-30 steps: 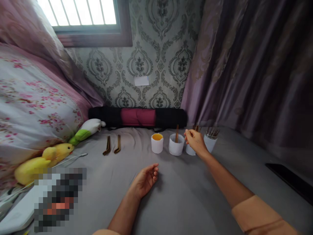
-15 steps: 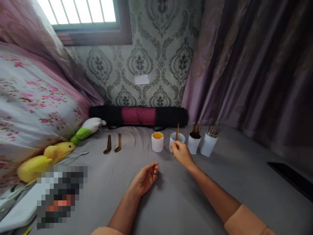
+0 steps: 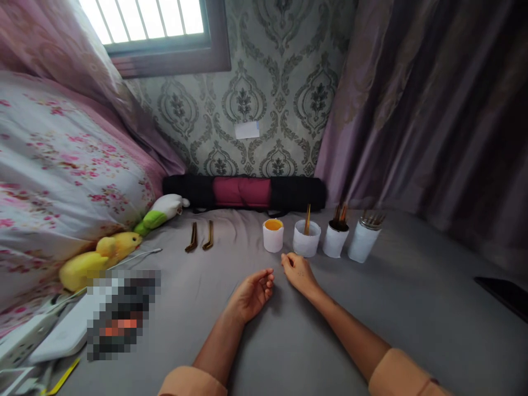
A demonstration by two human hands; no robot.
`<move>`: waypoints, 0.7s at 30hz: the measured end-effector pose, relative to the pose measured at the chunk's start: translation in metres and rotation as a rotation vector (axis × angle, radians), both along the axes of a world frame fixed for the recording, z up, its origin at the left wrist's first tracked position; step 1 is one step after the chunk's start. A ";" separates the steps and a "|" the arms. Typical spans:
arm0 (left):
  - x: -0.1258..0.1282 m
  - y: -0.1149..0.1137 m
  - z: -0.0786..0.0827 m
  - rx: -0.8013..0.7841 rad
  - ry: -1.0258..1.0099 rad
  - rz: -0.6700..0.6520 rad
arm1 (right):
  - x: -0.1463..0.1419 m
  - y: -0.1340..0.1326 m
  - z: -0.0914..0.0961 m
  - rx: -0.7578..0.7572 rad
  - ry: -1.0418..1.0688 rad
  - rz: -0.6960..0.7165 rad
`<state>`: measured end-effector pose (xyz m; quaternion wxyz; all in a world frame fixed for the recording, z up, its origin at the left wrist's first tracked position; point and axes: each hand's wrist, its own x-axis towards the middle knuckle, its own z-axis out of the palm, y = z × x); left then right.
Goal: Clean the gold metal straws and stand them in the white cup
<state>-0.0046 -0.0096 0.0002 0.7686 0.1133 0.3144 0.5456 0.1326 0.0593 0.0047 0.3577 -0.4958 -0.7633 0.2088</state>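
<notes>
- The right hand [image 3: 297, 270] is now lying on the bed [image 3: 412, 286]. It has come back from the row of cups near the far edge: a second ago it was up at the third cup [image 3: 335, 239], and half a second ago at the second cup [image 3: 306, 238].
- This hand is showing nothing in its grip. Its fingers are curling loosely together, knuckles up, just in front of the second cup and not touching it.
- The stick [image 3: 307, 219] is standing in the second cup, leaning a little, much as it was before. The pull-back is leaving all four cups upright and in line.
- The left hand [image 3: 251, 294] is resting where it was, side-down on the sheet. Its fingers are half curled and slack, holding nothing, with the tips close to the right hand.
- Both forearms are reaching out from the near edge and converging at mid-bed, the right one stretching flatter and longer.
- The yellow cup [image 3: 273, 235] is sitting at the left end of the row, and the jar [image 3: 363, 240] at the right end.
- Two bent brown pieces [image 3: 201, 236] are lying well to the left of the cups.
</notes>
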 end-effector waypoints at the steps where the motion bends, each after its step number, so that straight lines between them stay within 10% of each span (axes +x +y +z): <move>1: 0.000 0.000 0.000 0.002 0.000 0.000 | 0.000 0.000 -0.002 0.002 -0.006 -0.005; 21: -0.002 0.002 0.004 0.003 -0.022 -0.014 | 0.002 0.001 -0.019 -0.015 -0.027 -0.023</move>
